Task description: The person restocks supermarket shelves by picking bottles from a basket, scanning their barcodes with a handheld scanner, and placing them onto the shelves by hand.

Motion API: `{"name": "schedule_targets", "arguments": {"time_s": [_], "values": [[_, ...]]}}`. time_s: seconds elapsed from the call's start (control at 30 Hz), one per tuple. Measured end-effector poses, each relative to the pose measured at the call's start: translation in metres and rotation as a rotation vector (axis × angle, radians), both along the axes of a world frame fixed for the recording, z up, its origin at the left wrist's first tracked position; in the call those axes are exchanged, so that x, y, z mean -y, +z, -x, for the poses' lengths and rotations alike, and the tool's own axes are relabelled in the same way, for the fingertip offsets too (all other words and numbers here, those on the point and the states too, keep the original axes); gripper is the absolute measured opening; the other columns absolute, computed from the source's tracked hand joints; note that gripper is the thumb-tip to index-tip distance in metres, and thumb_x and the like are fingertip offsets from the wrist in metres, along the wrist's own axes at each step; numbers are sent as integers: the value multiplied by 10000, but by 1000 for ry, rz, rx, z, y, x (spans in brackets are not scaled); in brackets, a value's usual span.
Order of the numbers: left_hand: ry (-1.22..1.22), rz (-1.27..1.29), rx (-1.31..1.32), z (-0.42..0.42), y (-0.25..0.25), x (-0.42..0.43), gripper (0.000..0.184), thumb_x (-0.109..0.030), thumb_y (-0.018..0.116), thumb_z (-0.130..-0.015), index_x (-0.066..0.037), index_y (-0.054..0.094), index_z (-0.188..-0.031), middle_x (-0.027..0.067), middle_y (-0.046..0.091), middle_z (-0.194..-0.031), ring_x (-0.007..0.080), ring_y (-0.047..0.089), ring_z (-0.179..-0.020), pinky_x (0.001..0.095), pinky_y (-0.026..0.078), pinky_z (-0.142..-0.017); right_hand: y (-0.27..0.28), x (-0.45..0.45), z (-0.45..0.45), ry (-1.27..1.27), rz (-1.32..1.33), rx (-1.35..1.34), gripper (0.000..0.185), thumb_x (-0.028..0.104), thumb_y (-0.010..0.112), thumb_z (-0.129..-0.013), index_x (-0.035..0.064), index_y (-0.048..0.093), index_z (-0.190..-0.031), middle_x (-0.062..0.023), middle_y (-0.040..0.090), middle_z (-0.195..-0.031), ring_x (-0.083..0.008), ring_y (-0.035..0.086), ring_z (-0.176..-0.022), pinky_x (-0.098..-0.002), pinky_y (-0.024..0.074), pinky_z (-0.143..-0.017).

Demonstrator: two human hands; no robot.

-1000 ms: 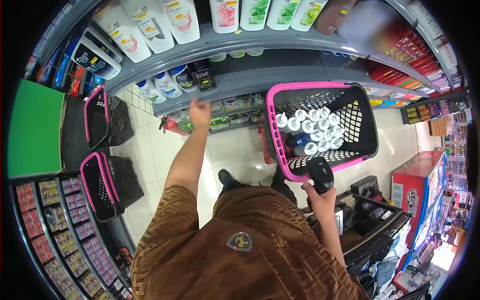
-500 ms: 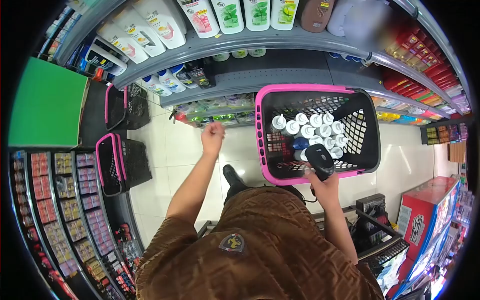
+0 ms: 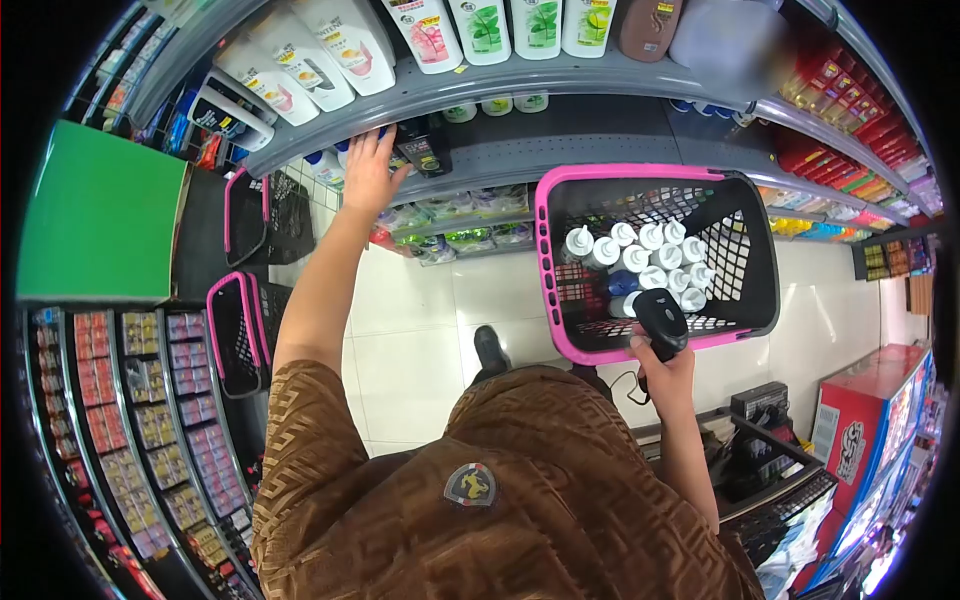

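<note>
My left hand [image 3: 370, 178] reaches up to the lower shelf, fingers stretched forward and thumb apart. It covers part of a row of bottles there; whether it touches them I cannot tell. Just right of it stands a black bottle [image 3: 425, 150], and at its left a white bottle [image 3: 325, 168] with a blue cap. My right hand [image 3: 668, 378] is wrapped round the handle of a black barcode scanner [image 3: 662, 322], held over the near edge of a black shopping basket [image 3: 552, 250] with a pink rim. In that basket, several white pump bottles [image 3: 635, 257] stand upright.
Large shampoo bottles [image 3: 485, 30] line the upper shelf [image 3: 560, 72]. Black baskets with pink handles [image 3: 238, 335] stand at the left, near a green panel [image 3: 105, 215] and racks of small packets [image 3: 140, 430]. A red-and-blue freezer [image 3: 850, 450] is at the right.
My left hand has moved up and to the left, from over the floor to the bottles on the lower shelf. My right hand still holds the scanner by the basket.
</note>
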State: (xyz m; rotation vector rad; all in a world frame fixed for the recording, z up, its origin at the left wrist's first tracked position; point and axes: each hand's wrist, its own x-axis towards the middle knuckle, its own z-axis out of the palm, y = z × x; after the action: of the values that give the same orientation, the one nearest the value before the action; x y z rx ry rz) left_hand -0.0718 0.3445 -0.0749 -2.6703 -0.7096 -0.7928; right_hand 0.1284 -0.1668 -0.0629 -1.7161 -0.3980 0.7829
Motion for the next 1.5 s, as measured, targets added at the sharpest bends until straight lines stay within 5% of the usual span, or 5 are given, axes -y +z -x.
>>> {"name": "schedule_targets", "arguments": {"time_s": [0.07,0.67,1.27,1.33,1.5], "values": [[0,142,-5,4,-10,-16,781,-281,832,-783,-143,503,-1477,156,469,-1498,396,425,-1379,523,328,-1166,-2,-4,20,-25,-44,7,284,97,733,-909,-18,683,-1164,-63,726,-872,-66,626,-632,-217,430,-506],[-29,176,-183,-36,-37,-108,666,-503,729,-884,-90,567,-1381,201,586,-1365,426,538,-1245,503,441,-1035,10,-31,70,-167,78,-10,272,110,780,-872,-11,704,-1104,-8,680,-820,-49,539,-619,-225,416,-555],[-66,182,-63,-37,-34,-99,537,-445,774,-868,-64,631,-1218,140,665,-865,325,635,-809,474,502,-771,1,-34,64,-153,1,41,248,98,776,-876,6,707,-1096,17,641,-766,-49,531,-604,-228,417,-551],[49,389,-275,-38,-29,-99,688,-514,690,-906,-57,543,-1399,228,536,-1429,447,482,-1324,520,397,-1100,3,-31,63,-122,36,36,276,85,756,-892,-16,690,-1140,-37,681,-867,-88,609,-711,-250,467,-632],[19,432,-236,-37,-32,-102,702,-521,698,-896,-62,536,-1403,230,534,-1429,454,476,-1326,523,397,-1101,5,-28,63,-102,103,-15,304,78,739,-908,-36,675,-1182,-84,723,-934,-109,666,-769,-256,502,-673]]}}
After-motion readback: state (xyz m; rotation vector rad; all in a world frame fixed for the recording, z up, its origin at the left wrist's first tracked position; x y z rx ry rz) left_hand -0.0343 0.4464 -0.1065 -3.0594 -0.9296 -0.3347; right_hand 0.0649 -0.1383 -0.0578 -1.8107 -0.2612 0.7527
